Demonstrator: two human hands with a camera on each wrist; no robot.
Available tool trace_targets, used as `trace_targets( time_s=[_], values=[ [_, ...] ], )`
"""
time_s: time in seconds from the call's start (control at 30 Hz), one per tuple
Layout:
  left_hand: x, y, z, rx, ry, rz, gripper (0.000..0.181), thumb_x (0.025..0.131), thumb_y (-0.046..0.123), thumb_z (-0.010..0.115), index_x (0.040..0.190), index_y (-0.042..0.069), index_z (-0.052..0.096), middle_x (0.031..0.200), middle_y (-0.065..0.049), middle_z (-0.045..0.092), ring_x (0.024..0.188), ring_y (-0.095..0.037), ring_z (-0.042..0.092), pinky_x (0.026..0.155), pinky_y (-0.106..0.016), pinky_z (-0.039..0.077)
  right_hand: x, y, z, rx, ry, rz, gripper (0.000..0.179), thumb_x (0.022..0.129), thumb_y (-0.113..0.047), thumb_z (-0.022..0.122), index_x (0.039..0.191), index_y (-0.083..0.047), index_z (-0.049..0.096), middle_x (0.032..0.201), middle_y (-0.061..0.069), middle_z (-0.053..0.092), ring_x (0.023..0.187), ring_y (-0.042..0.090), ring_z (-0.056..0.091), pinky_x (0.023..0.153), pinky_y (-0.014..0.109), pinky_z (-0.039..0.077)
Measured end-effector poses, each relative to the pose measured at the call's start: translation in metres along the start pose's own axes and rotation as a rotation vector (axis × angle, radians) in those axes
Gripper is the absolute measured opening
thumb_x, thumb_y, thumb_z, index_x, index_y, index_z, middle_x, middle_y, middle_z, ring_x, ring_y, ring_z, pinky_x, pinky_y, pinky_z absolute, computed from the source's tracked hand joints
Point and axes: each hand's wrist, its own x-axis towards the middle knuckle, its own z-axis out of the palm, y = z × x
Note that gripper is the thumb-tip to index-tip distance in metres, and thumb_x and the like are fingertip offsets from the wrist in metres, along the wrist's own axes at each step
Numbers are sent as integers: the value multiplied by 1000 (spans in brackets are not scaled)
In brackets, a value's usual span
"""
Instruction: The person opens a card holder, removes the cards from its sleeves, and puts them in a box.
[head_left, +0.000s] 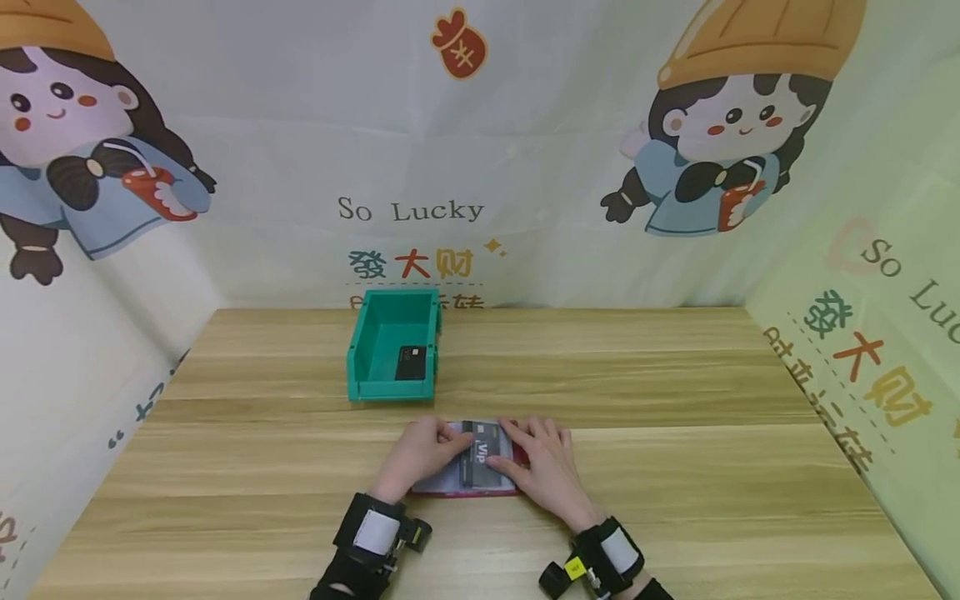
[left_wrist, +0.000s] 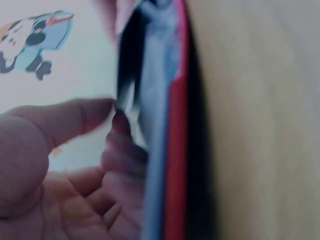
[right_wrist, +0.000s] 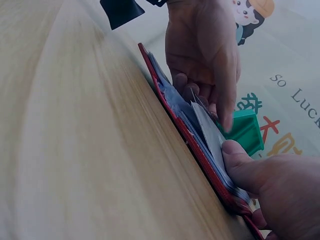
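Note:
An open red card holder [head_left: 438,483] with clear plastic sleeves lies on the wooden table, close in front of me. On its right part is a grey card [head_left: 477,473] marked "Vip". My left hand [head_left: 422,457] pinches the card's left edge between thumb and fingers; in the left wrist view, the thumb [left_wrist: 82,117] meets a fingertip at this edge. From the right, my right hand [head_left: 551,471] grips the card holder. Its thumb [right_wrist: 240,162] presses on the raised card and sleeve in the right wrist view, while other fingers reach under the red cover.
Beyond the card holder, slightly left, stands a teal plastic bin [head_left: 390,390] with a black card [head_left: 411,365] lying inside it. The wooden table [head_left: 660,375] ends at a printed cloth backdrop [head_left: 555,250] at the back and sides.

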Motion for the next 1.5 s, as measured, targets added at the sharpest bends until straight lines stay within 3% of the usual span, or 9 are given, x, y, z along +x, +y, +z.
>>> trace_targets(
  time_s=[0.13,0.47,0.77,0.93,1.23,1.5],
  values=[
    [0,1,5,33,31,25,29,93,27,81,80,2,72,62,2,54,60,-11,48,57,-24,33,0,0,-1,-2,0,-2,60,92,-37,80,141,-5,66,100,4,57,92,19,39,85,39,24],
    [2,-7,1,-39,16,-31,26,92,25,81,85,3,71,74,-3,59,67,-15,51,59,-27,36,0,0,-1,-6,-6,2,60,93,-38,79,141,-5,66,104,5,59,93,19,40,85,40,24],
    [3,-11,-4,-127,41,-62,20,91,17,82,81,4,71,62,-1,64,57,-12,58,56,-25,43,0,0,0,0,-10,5,60,93,-38,79,141,-4,66,107,6,59,96,20,41,86,39,25],
    [0,-14,-9,-160,69,-102,18,89,15,84,86,1,73,66,-3,70,57,-12,59,57,-25,46,1,-1,-1,7,-9,8,60,93,-37,80,141,-4,66,106,5,59,95,19,40,86,39,25],
    [-4,-13,-35,-166,109,-91,20,89,12,84,94,-5,75,73,-10,75,57,-12,60,56,-25,47,0,-2,0,14,-1,11,60,92,-36,80,140,-3,66,106,6,60,96,20,41,86,40,25],
    [-1,-15,-61,-127,178,-23,24,90,13,84,96,-8,74,73,-12,75,59,-14,64,58,-28,54,0,0,1,21,8,5,61,92,-37,81,140,-3,66,103,4,59,94,19,40,85,39,24]
  ],
)
